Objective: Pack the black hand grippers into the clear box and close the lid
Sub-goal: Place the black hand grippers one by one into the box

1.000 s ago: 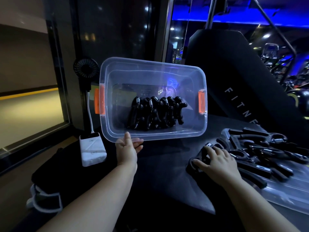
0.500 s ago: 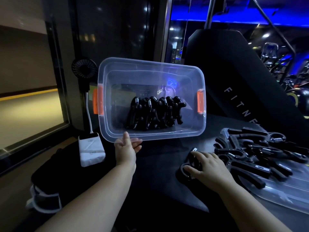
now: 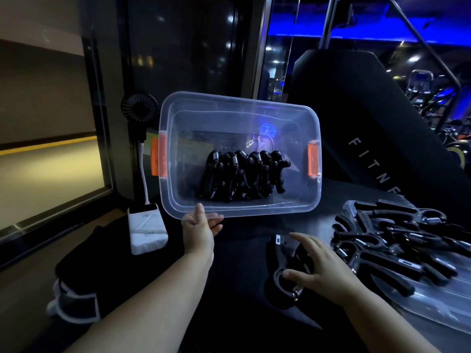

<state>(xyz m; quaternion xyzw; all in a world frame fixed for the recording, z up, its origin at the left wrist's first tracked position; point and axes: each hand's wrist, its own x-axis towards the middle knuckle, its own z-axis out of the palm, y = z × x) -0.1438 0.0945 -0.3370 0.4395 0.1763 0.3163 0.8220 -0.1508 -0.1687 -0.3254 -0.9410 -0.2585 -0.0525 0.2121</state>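
Observation:
My left hand (image 3: 198, 229) grips the near rim of the clear box (image 3: 237, 208), which has orange latches and is tilted up with its opening facing me. Several black hand grippers (image 3: 242, 178) stand packed in a row inside it. My right hand (image 3: 318, 270) rests on one black hand gripper (image 3: 285, 266) lying on the dark table, fingers curled over its handles. A pile of more grippers (image 3: 397, 243) lies on the clear lid (image 3: 438, 304) at the right.
A white power bank (image 3: 147, 228) with a cable up to a small black fan (image 3: 139, 108) stands left of the box. A dark bag (image 3: 84, 284) lies at the lower left. A black padded gym machine (image 3: 369, 149) rises behind the table.
My right hand has dragged one gripper leftward and toward me, away from the pile. The box stays held up in my left hand.

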